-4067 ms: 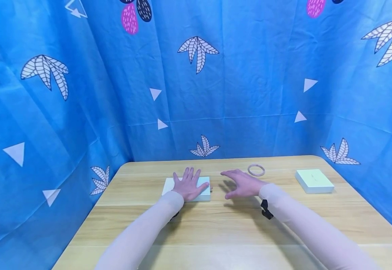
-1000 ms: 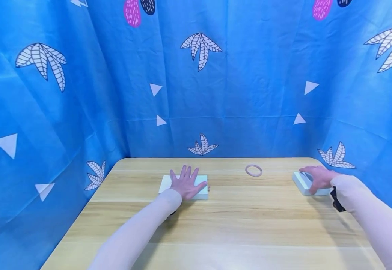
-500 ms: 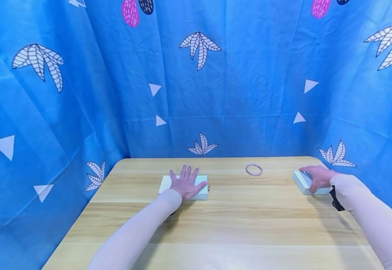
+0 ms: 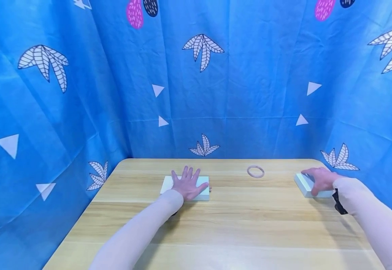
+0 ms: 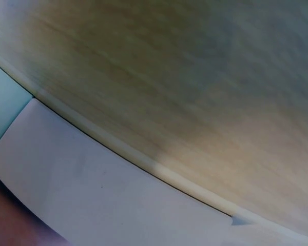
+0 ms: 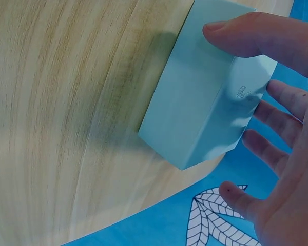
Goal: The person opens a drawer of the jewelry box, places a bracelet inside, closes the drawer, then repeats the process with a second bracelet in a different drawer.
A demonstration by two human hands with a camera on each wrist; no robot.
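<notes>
My left hand (image 4: 186, 186) lies flat with spread fingers on top of a pale mint-white box (image 4: 167, 184), left of the table's middle. In the left wrist view the box's white side (image 5: 113, 169) fills the lower left, and most of the hand is out of frame. At the table's right end my right hand (image 4: 321, 179) grips a second pale mint box (image 4: 303, 185). The right wrist view has the thumb (image 6: 246, 33) pressed along one side of this box and fingertips at its opposite edge. Faint lettering shows on its top.
A thin pinkish ring (image 4: 255, 171) lies at the back of the wooden table (image 4: 236, 225), between the two boxes. A small pinkish bit (image 4: 210, 189) shows at the left box's right side. Blue patterned curtains (image 4: 250, 93) enclose the back and sides.
About four seconds ago my right hand hovered over the middle of the table; it has since moved right and taken hold of the right box. My left hand has stayed on its box.
</notes>
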